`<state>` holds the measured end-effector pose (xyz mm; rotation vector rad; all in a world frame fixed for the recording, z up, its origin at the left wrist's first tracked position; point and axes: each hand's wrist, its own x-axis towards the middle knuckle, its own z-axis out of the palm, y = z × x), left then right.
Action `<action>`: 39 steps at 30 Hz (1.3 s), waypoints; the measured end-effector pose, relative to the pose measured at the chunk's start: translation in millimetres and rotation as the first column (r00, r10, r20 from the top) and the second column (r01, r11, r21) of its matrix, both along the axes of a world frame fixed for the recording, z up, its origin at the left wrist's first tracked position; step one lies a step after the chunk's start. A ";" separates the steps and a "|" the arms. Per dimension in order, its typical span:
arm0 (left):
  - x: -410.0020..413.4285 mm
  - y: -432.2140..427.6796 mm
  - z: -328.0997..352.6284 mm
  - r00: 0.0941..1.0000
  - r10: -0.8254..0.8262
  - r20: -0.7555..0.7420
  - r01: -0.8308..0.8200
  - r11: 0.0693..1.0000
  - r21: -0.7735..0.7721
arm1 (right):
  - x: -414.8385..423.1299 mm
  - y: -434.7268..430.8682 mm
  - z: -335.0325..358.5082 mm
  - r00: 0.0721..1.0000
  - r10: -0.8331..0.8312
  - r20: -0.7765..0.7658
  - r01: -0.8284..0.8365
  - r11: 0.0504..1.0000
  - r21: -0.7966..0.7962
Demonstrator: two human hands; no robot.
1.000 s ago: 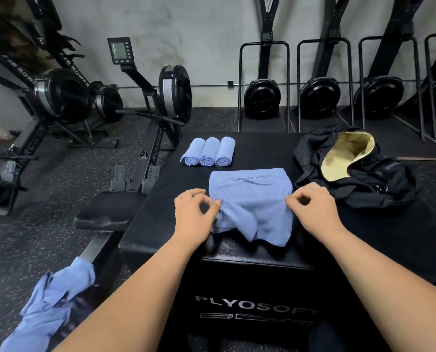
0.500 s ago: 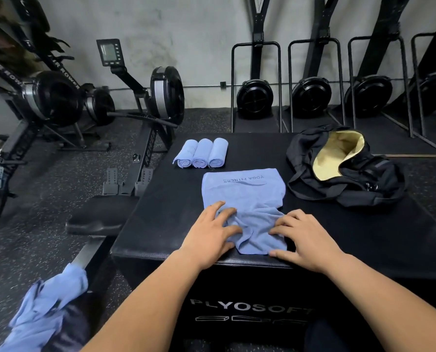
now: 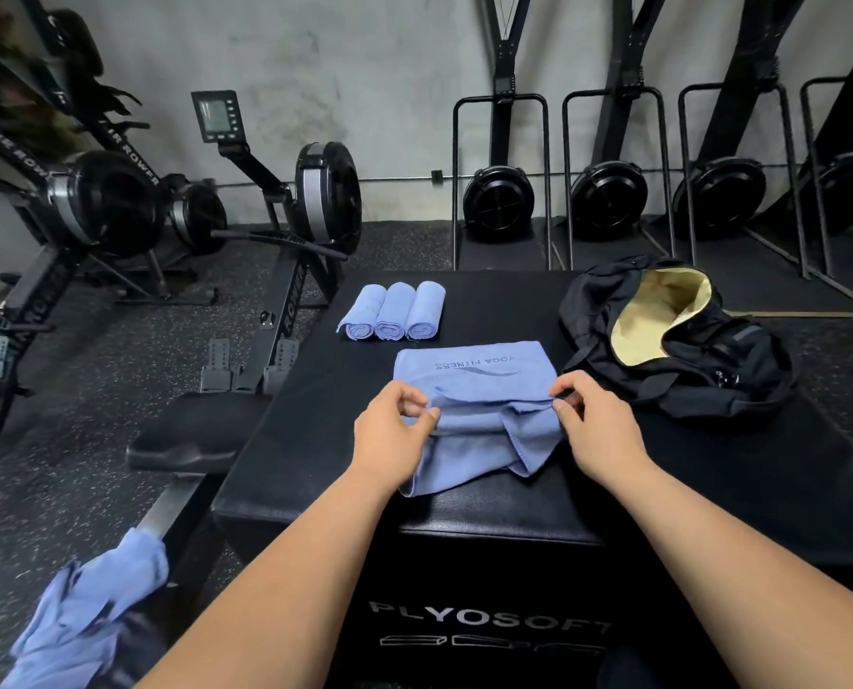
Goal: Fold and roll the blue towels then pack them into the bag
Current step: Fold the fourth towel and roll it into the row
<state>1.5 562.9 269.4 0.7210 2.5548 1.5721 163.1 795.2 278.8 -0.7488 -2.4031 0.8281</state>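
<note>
— Black plyo box under my forearms, speckled gym floor all round it. Ask away.

— How much of the job is done?

— Nearest me, low on my left, a heap of loose blue towels lies unfolded on something dark I can't make out. Those are waiting. On the box, one towel is mid-fold. Beyond it, three rolled towels lie side by side, touching. Farther off to my right, the black duffel bag lies open with its pale yellow lining showing, and I see no towel in it. So my reckoning is three rolled, one in hand, a heap left, and packing not begun.

— And your hands?

— Both arms reach straight forward, backs of the hands up. My left hand pinches the towel's left side at the fold, thumb against fingertips. My right hand pinches the right side the same way. The near part sags crumpled toward the box's front edge, while the far part lies flat, printed "YOGA FITNESS".

— What's behind all that?

— Rowing machines on the left, and more black fan-wheel machines in frames along the grey wall.
</note>
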 end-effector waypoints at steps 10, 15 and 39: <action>-3.3 -11.3 -36.4 0.988 -0.118 -0.097 0.095 0.972 -0.213 | 3.7 -34.1 -28.1 0.971 0.100 0.217 -0.206 0.807 0.553; -8.5 -8.5 -29.6 0.987 -0.071 -0.144 0.040 0.977 -0.208 | -3.8 -24.1 -30.5 1.000 0.010 0.028 -0.024 0.826 0.563; -24.0 16.2 -44.8 0.905 -0.232 -0.357 0.040 0.881 -0.472 | -42.8 -10.9 -50.7 0.916 -0.108 0.387 -0.095 0.878 0.470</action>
